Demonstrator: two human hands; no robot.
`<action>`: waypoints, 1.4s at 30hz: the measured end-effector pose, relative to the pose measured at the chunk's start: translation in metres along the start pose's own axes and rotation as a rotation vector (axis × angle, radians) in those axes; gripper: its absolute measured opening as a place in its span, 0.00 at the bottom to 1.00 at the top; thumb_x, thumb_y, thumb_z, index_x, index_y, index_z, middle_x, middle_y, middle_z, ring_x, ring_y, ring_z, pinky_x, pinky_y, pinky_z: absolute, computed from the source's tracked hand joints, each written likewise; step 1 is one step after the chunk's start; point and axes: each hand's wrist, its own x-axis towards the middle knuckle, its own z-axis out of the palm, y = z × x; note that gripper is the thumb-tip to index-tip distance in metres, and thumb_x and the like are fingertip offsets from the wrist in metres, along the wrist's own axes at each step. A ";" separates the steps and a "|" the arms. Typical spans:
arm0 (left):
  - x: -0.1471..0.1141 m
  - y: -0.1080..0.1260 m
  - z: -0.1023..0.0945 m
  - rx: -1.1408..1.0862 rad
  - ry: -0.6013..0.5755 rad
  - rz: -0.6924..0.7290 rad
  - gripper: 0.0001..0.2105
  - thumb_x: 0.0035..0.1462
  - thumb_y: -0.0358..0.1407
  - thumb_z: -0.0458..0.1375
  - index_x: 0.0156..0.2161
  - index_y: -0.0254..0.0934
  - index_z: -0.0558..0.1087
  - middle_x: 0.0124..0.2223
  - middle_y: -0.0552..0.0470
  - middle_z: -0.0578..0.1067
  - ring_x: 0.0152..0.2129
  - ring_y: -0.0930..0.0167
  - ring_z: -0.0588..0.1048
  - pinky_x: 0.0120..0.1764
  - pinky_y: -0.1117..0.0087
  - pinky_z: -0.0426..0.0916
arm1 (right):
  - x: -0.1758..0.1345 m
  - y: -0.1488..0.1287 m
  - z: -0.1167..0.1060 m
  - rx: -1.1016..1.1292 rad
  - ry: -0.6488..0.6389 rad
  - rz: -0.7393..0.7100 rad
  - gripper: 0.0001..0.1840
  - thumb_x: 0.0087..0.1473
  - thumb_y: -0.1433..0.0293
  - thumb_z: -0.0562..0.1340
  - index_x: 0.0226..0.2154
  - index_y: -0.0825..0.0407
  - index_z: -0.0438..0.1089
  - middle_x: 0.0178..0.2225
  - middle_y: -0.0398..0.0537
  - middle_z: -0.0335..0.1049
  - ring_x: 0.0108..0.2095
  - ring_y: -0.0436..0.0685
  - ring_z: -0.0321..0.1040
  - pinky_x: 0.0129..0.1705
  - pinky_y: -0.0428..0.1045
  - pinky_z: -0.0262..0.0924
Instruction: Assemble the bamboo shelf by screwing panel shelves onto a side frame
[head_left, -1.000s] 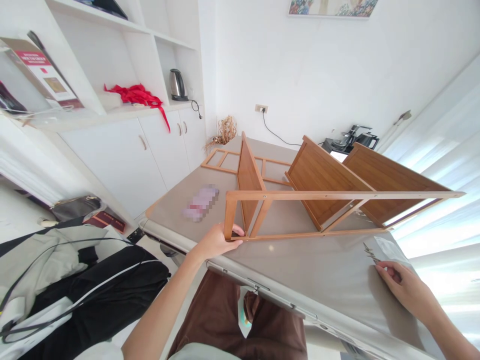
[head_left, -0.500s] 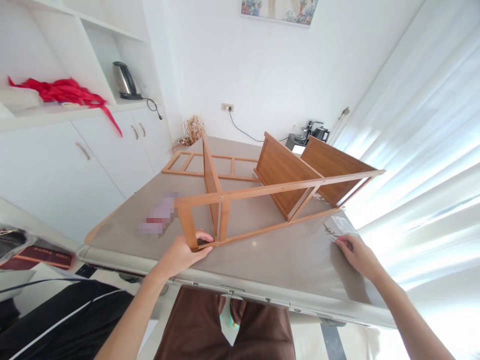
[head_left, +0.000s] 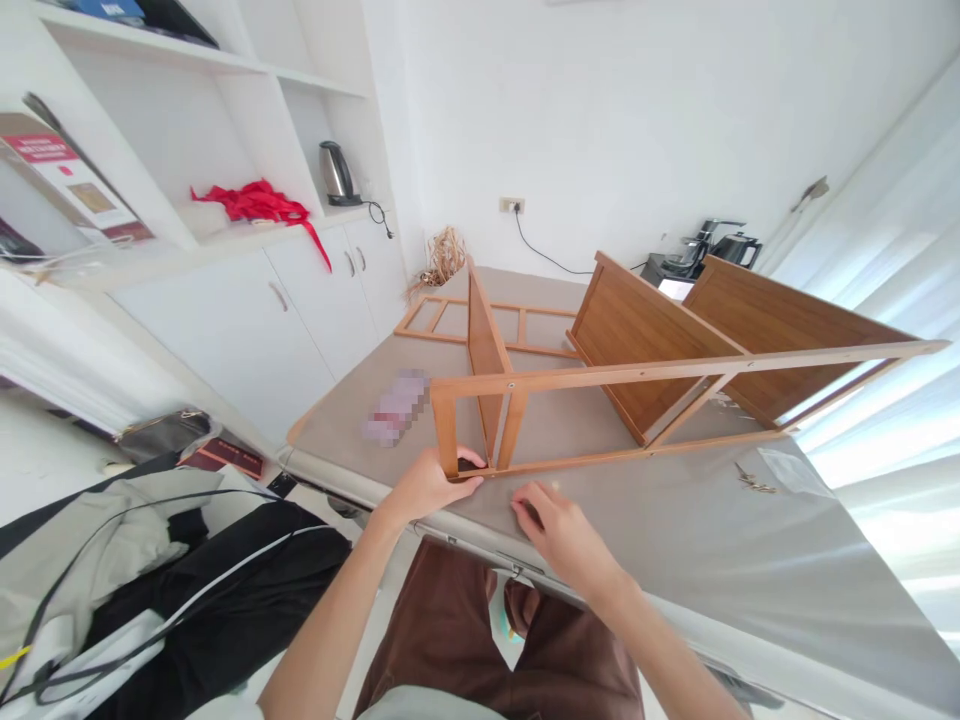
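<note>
A partly assembled wooden shelf unit [head_left: 600,376] lies on its side on the grey table [head_left: 675,530], its shelf boards standing upright between two side frames. My left hand [head_left: 429,486] is closed around the lower near-left corner of the front side frame, next to the leftmost shelf board [head_left: 486,340]. Just right of that corner, my right hand [head_left: 556,525] hovers low over the table with thumb and fingers pinched together. What it holds, if anything, is hidden. Several small screws [head_left: 754,480] lie on the table's right part beside a clear plastic bag [head_left: 793,470].
A blurred pale item [head_left: 397,405] lies left of the unit. Behind stand dried stalks [head_left: 445,255] and a coffee maker [head_left: 697,250]. White cabinets hold a kettle [head_left: 337,175] and red cloth [head_left: 259,203]. Dark clothing [head_left: 247,560] and cables are piled at lower left.
My right hand has left the screws and moved left to the frame's near-left corner. My left hand keeps its hold there. The view has turned left.
</note>
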 end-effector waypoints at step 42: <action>0.002 -0.009 -0.005 -0.054 0.002 -0.001 0.12 0.54 0.36 0.64 0.44 0.45 0.80 0.48 0.51 0.81 0.45 0.64 0.79 0.52 0.65 0.71 | 0.028 -0.006 0.031 0.072 0.225 0.258 0.10 0.58 0.64 0.61 0.41 0.47 0.61 0.30 0.40 0.67 0.24 0.51 0.66 0.25 0.45 0.61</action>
